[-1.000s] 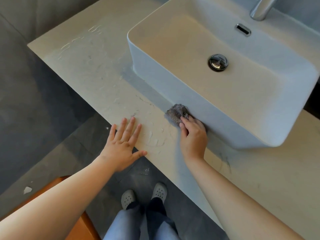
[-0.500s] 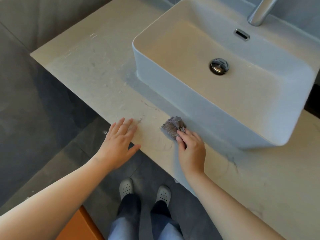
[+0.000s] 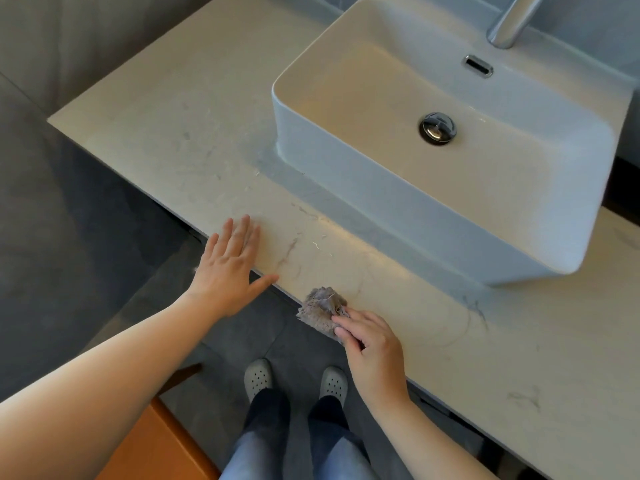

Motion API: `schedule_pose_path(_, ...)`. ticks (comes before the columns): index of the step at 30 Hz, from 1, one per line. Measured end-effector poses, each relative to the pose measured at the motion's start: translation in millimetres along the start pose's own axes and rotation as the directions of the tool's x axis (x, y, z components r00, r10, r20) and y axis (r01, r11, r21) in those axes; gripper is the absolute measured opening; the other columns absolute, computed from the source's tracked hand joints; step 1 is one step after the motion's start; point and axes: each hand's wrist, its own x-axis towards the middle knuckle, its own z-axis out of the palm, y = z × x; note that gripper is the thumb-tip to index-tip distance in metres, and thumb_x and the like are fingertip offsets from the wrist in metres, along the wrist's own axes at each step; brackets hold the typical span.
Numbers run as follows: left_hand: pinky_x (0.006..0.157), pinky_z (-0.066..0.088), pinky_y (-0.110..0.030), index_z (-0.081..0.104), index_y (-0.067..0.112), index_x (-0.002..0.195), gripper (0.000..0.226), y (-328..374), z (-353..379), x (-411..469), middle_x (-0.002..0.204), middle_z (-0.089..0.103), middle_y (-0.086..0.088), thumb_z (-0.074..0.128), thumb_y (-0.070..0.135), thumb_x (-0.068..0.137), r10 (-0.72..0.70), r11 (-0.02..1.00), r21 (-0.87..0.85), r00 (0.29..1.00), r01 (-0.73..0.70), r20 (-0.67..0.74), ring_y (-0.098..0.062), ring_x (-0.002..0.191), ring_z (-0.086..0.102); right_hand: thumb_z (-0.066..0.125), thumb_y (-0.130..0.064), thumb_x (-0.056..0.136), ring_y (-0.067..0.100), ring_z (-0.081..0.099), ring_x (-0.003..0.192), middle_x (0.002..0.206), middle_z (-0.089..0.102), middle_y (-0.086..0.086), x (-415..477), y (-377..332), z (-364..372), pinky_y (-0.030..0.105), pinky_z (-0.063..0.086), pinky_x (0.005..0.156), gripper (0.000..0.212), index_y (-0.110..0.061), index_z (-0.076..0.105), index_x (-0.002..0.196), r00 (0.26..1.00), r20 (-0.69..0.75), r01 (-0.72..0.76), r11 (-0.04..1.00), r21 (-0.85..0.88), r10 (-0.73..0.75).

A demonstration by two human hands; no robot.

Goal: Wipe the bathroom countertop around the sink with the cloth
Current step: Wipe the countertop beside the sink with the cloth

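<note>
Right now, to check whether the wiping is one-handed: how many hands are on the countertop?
2. The left hand lies flat at the countertop front edge, holding nothing; the right hand, beside it, holds the cloth on that edge, before the sink.

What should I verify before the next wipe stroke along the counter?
1. Grip: right hand pinches the cloth. Ok.
2. Cloth contact: bunched at the front edge of the countertop, partly overhanging. Not ok.
3. Left hand: flat on the countertop, apart from the cloth. Ok.
4. Residue: thin strands lie between cloth and sink. Not ok.
5. Cloth dampness: cannot tell.
</note>
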Motion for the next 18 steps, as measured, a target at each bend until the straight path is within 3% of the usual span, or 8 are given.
schedule_pose_path(4,0.118,-0.009,-0.043,-0.023,0.019,0.147,0.099,-9.0,8.1,3.1,0.153,-0.031,-0.004,-0.006,0.082,0.072,0.019,0.997,0.078,0.999,-0.022,0.033,-0.026,0.141,-0.028,0.070,-0.012,0.084,-0.006,0.061,0.100,0.094,0.063,-0.032,16.6,-14.1,-19.2,0.018,0.048,0.090,0.027,-0.034,0.074,0.097,0.985,0.118,-0.148,0.971,0.186,0.128)
schedule_pose_path(7,0.118,-0.012,-0.043,-0.026,0.019,0.145,0.098,-10.3,11.3,4.3,0.151,-0.035,-0.003,-0.008,0.080,0.071,0.029,0.997,0.070,0.998,-0.033,0.053,-0.026,0.139,-0.032,0.070,-0.008,0.083,-0.001,0.063,0.100,0.102,0.066,-0.020,54.8,-18.7,-33.6,0.021,0.047,0.093,0.027,-0.029,0.073,0.100,0.986,-0.039,-0.146,0.960,0.240,0.160)
schedule_pose_path(10,0.117,-0.014,-0.043,-0.026,0.020,0.145,0.098,-9.9,12.4,3.8,0.151,-0.036,-0.003,-0.008,0.080,0.070,0.035,0.998,0.045,0.998,-0.037,0.049,-0.025,0.138,-0.034,0.068,-0.010,0.085,0.004,0.062,0.102,0.107,0.068,-0.009,99.5,-16.7,-42.2,0.020,0.044,0.093,0.023,-0.017,0.073,0.105,0.981,-0.152,-0.101,0.987,0.122,0.119)
schedule_pose_path(18,0.115,-0.018,-0.043,-0.030,0.021,0.143,0.095,-10.0,12.0,3.3,0.148,-0.041,-0.001,-0.008,0.080,0.072,0.037,0.999,0.031,0.998,-0.039,0.056,-0.023,0.136,-0.038,0.063,-0.008,0.085,0.026,0.062,0.104,0.110,0.071,0.007,144.2,13.2,-16.2,0.033,0.048,0.089,0.023,-0.012,0.073,0.105,0.983,-0.184,-0.044,0.969,-0.243,-0.002)
